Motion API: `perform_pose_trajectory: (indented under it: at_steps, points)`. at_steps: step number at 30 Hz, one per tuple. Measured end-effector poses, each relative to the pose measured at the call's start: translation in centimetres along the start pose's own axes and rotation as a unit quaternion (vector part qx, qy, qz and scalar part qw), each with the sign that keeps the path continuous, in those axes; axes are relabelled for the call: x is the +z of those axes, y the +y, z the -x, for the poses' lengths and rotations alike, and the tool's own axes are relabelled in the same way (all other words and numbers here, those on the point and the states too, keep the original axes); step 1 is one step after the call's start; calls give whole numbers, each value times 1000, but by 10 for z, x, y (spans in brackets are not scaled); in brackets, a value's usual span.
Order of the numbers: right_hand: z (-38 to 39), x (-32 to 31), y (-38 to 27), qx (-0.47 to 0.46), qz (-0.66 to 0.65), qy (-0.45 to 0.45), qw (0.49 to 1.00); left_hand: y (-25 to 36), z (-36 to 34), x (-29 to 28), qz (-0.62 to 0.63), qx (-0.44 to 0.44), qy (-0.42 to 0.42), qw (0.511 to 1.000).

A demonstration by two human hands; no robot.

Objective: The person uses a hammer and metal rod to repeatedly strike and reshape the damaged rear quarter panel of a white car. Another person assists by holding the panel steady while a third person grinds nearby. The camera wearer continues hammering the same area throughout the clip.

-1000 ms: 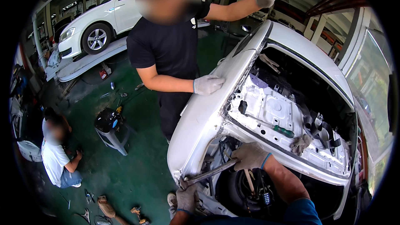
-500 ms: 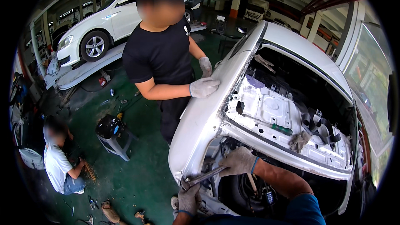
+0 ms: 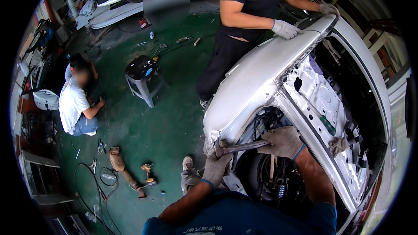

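My right hand (image 3: 282, 142), in a grey work glove, is wrapped round the handle of a metal hammer (image 3: 246, 146). Its dark head lies against the rear corner of a white car body (image 3: 244, 91), beside the torn panel edge. My left hand (image 3: 215, 169), also gloved, is closed just below the hammer head. Whatever its fingers hold there is hidden. Beneath my right hand opens the car's trunk, with cables and a dark round shape inside. A green-handled screwdriver (image 3: 327, 125) and a loose glove (image 3: 338, 146) lie on the bare metal shelf.
A co-worker in black (image 3: 257, 13) stands across the car, gloved hands on its body. Two people crouch at far left, one in a white shirt (image 3: 75, 104). A stool (image 3: 146, 88), a drill (image 3: 148, 174), an angle grinder (image 3: 124, 167) and cables occupy the green floor.
The view has swung left and down, showing more floor. The co-worker's one hand has moved to the roof edge. My hands stay at the rear corner with the hammer; sparks at the crouching worker are gone.
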State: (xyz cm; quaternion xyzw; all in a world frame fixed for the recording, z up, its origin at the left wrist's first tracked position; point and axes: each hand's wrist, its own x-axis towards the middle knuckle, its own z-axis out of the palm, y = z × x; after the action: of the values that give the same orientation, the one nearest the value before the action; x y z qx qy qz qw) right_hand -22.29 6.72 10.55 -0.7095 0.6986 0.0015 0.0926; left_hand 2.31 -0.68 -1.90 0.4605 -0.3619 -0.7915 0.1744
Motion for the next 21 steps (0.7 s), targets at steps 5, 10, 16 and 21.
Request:
perform_pose_trajectory:
  at_steps: [5, 10, 16, 21]
  points:
    - [-9, -5, -9, 7, 24, -25, 999, -3, -1, -8, 14, 30, -4, 999]
    - [-12, -10, -9, 11, 32, -37, 999, -2, -3, -7, 4, 2, 5, 1000]
    - [-16, -8, -4, 40, 33, -95, 994, -12, -12, -3, -24, 35, 32, 999]
    - [-21, -3, -3, 42, 44, -121, 991, -11, -14, -7, -56, 28, 27, 998]
